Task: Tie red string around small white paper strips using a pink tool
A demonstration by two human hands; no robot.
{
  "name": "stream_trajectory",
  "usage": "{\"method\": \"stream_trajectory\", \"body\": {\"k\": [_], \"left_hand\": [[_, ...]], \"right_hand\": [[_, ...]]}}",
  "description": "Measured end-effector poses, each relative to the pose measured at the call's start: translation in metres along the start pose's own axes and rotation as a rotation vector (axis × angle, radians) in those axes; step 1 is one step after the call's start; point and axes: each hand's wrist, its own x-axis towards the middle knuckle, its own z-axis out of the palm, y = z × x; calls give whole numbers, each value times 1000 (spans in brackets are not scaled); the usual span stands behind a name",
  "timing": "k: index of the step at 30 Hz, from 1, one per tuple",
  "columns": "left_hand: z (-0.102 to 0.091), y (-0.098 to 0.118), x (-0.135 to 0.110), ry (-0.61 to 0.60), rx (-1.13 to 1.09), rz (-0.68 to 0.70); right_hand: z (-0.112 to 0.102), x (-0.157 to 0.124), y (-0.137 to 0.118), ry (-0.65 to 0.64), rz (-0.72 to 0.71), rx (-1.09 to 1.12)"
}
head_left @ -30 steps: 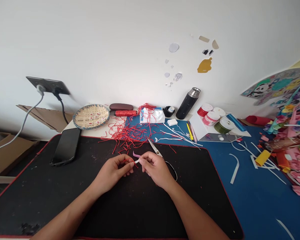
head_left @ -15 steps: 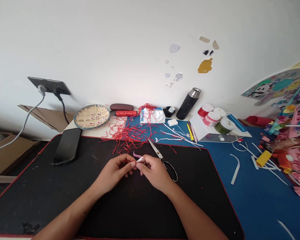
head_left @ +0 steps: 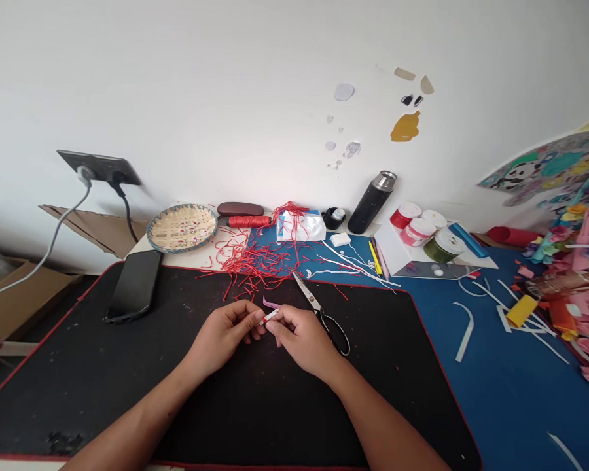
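Over the black mat (head_left: 255, 405), both my hands meet fingertip to fingertip. My left hand (head_left: 228, 335) pinches a bit of red thread (head_left: 264, 320) between thumb and forefinger. My right hand (head_left: 299, 333) grips a small, slim white piece (head_left: 271, 315), whose exact kind I cannot make out. A curved purple strip (head_left: 269, 304) sticks out just beyond the right fingers; its lower end is hidden. Right beside my right hand lie metal scissors (head_left: 313, 301) with black handles, blades pointing away from me.
Cut red threads (head_left: 255, 258) are strewn behind the mat, near a red spool (head_left: 249, 222). A woven basket (head_left: 182, 229) and a phone (head_left: 135, 284) are at left. A black flask (head_left: 372, 203), paint jars (head_left: 417, 231), and white paper strips (head_left: 465, 330) lie to the right.
My fingertips have drawn slightly apart, and more red shows between them beside the white piece. Otherwise the hands hold nearly the same position; the view has shifted a little.
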Motion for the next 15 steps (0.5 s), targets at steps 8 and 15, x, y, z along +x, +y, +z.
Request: {"method": "stream_trajectory", "body": {"k": [8, 15], "left_hand": [[1, -1, -1, 49, 18, 31], [1, -3, -2, 101, 10, 48]], "right_hand": [[1, -1, -4, 18, -97, -73], [0, -2, -5, 31, -135, -82]]}}
